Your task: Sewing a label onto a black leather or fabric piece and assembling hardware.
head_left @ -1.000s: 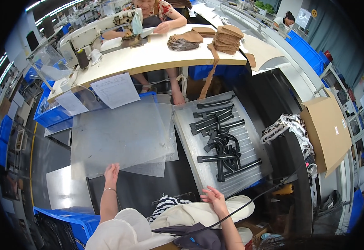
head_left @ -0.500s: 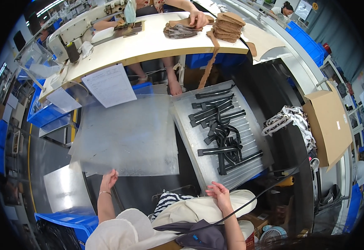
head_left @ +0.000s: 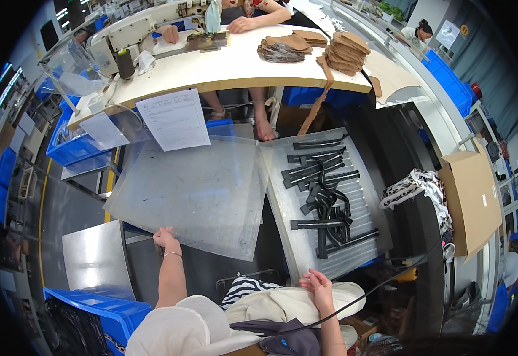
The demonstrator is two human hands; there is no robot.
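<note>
My left hand (head_left: 167, 238) has its fingers closed on the near edge of a large clear, scuffed plastic sheet (head_left: 211, 196). That sheet lies slantwise, and parts of other sheet edges show beneath it. My right hand (head_left: 319, 287) holds nothing; its fingers are apart beside the near edge of a pale ribbed tray (head_left: 282, 234). On the tray lies a loose heap of black straps (head_left: 330, 204), some straight, some curled, with squared ends.
Across from me a person's hands (head_left: 244, 24) rest at a sewing machine (head_left: 152, 26) on a white table (head_left: 211, 71). Brown cut pieces (head_left: 346, 53) are stacked there. A cardboard box (head_left: 471, 199) stands right; a blue bin (head_left: 101, 308) sits near left. A black cable (head_left: 383, 276) crosses near my right arm.
The plastic sheet has turned, its near right corner now closer to me, with my left hand on its edge. The other person's hand has left the brown pieces for the sewing machine.
</note>
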